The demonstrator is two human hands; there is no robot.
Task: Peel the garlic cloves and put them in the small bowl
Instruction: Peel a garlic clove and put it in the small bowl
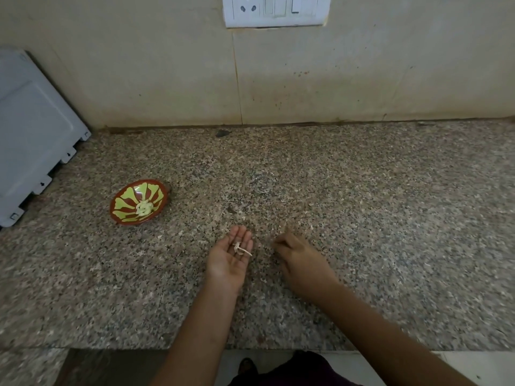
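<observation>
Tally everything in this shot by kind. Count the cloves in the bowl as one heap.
Bowl: 1
Clove heap: 1
Garlic scrap clump: 1
Hands: 2, left hand and right hand
Grey appliance: 1
Switch plate: 1
Total: 7

- From my feed, both forearms (195, 330) are bare right down to the left hand (231, 259) and right hand (302, 264).
- A dark garment (301, 373) fills the bottom edge; dim there, perhaps deep purple.
</observation>
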